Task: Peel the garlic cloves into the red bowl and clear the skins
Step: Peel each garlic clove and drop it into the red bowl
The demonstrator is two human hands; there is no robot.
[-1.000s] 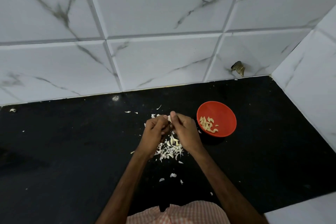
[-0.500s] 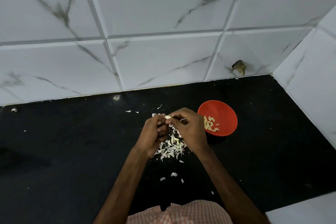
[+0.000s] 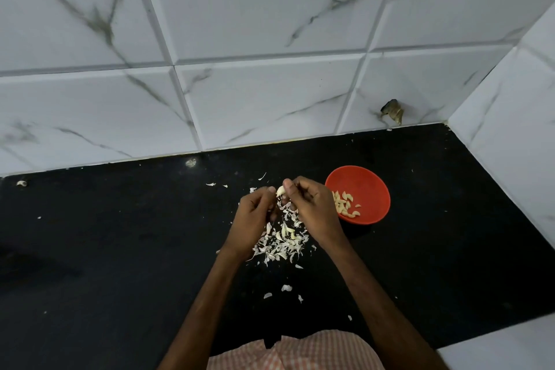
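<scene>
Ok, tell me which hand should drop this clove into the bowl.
Right, likely. The right hand, pinching the clove with the left hand, is beside the bowl; the left is across the skins.

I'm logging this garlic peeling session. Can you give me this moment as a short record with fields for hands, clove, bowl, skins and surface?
left hand: pinches the clove
right hand: pinches the same clove from the other side
clove: between the fingertips of both hands
bowl: red, right of the hands, peeled cloves inside
skins: piled on the counter under the hands, scraps scattered around
counter: black, against a tiled wall
</scene>
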